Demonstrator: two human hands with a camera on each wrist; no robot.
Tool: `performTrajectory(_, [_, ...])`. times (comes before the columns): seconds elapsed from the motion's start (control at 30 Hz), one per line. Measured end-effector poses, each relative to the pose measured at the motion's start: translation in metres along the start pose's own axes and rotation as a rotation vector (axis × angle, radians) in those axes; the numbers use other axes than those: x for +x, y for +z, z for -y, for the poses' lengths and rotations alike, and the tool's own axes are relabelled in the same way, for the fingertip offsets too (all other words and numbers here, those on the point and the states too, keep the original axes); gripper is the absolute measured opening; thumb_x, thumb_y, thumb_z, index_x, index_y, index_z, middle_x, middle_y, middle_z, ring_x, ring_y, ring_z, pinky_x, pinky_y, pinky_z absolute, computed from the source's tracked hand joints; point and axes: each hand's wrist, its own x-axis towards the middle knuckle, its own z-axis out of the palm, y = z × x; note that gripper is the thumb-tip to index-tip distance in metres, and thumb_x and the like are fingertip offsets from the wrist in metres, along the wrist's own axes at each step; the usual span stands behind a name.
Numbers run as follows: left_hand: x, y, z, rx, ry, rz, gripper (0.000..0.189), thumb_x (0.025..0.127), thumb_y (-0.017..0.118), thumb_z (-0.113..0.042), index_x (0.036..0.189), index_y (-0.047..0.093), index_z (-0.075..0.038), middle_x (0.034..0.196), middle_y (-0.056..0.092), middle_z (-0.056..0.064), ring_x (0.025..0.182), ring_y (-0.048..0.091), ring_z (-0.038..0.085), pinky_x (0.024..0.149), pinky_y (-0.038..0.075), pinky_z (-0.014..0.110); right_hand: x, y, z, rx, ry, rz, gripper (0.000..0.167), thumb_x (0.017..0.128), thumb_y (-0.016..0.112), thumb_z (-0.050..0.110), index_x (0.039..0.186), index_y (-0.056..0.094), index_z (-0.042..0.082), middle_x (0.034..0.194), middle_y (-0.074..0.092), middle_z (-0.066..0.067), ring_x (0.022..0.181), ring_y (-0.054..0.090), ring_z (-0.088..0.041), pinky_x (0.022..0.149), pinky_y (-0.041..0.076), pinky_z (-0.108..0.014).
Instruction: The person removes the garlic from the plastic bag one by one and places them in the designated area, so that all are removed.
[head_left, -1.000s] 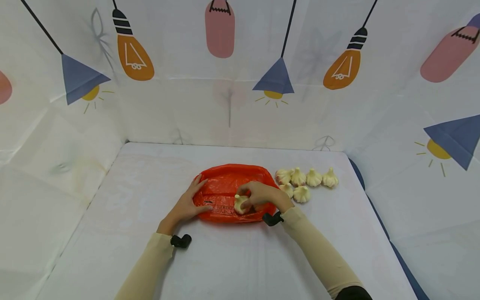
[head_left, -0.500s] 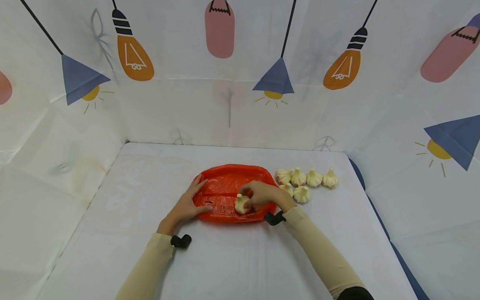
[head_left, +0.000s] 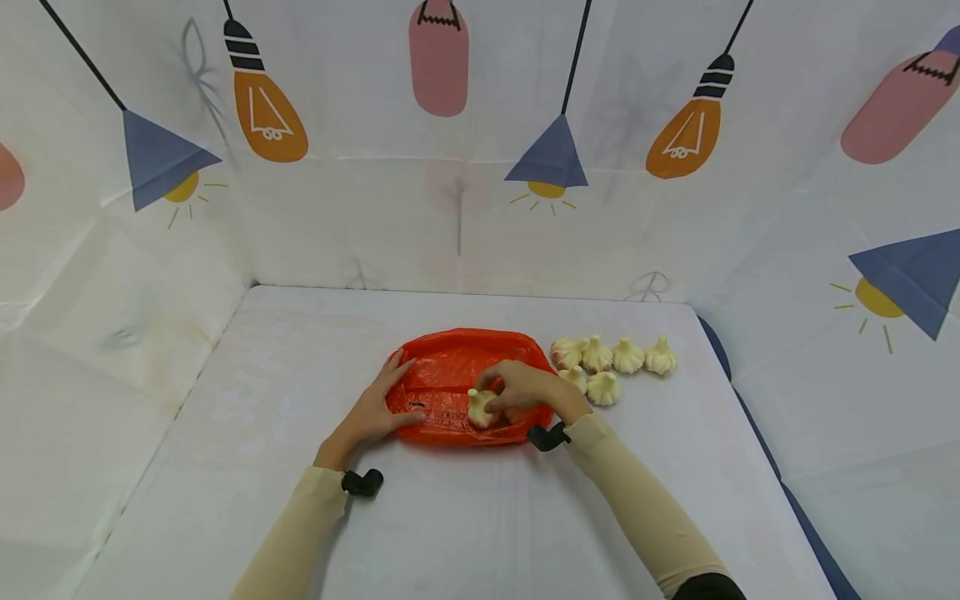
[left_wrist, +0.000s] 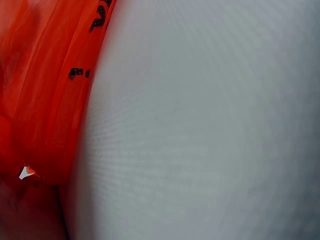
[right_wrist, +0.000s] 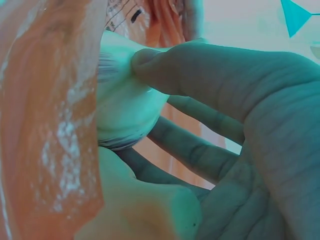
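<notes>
Between my right thumb and fingers I pinch a garlic bulb (head_left: 480,408), its stem pointing up in the head view. My right hand (head_left: 521,387) reaches over the right part of a red plastic bag (head_left: 461,358) that lies spread on the table. Close up, the right wrist view shows the right thumb (right_wrist: 160,65) pressed against the held bulb (right_wrist: 127,105). Under it lies another pale bulb (right_wrist: 145,210), partly behind the bag's film. At the bag's left edge my left hand (head_left: 371,408) holds the rim, thumb and fingers apart.
Several garlic bulbs (head_left: 627,356) stand in two loose rows right of the bag, close to its edge. The white table (head_left: 420,517) ends at a cloth wall (head_left: 450,217) printed with lamps. Black cameras (head_left: 547,437) sit on both wrists.
The garlic bulb and my right hand shift only a few pixels, slightly right and then back left. My left hand and the bag stay in place.
</notes>
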Motion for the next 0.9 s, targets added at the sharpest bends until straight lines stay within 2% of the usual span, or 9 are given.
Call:
performTrajectory(0.27, [-0.001, 0.0, 0.001, 0.011, 0.006, -0.006, 0.1, 0.082, 0.086, -0.04, 0.162, 0.033, -0.014, 0.175, 0.009, 0.007, 0.16, 0.008, 0.041, 0.122, 0.019, 0.07, 0.0, -0.001, 0.001, -0.034, -0.022, -0.032, 0.029, 0.092, 0.078, 0.02, 0.121, 0.073, 0.019, 0.111, 0.071, 0.001, 0.101, 0.063, -0.017, 0.086, 0.055, -0.033])
performTrajectory(0.57, [0.001, 0.0, 0.004, 0.028, 0.014, -0.014, 0.101, 0.081, 0.086, -0.044, 0.162, 0.033, -0.015, 0.175, 0.01, 0.007, 0.16, 0.007, 0.041, 0.122, 0.018, 0.071, -0.004, -0.002, 0.004, 0.053, -0.067, -0.08, 0.035, 0.092, 0.079, 0.024, 0.125, 0.072, 0.019, 0.126, 0.07, 0.0, 0.112, 0.067, -0.022, 0.092, 0.057, -0.036])
performTrajectory(0.9, [0.001, 0.0, 0.004, 0.02, 0.021, -0.008, 0.101, 0.081, 0.086, -0.043, 0.163, 0.033, -0.015, 0.175, 0.009, 0.007, 0.16, 0.007, 0.041, 0.122, 0.017, 0.07, -0.011, -0.004, 0.011, 0.085, -0.098, -0.149, 0.035, 0.091, 0.078, 0.026, 0.126, 0.072, 0.021, 0.123, 0.071, 0.0, 0.114, 0.065, -0.019, 0.094, 0.056, -0.038])
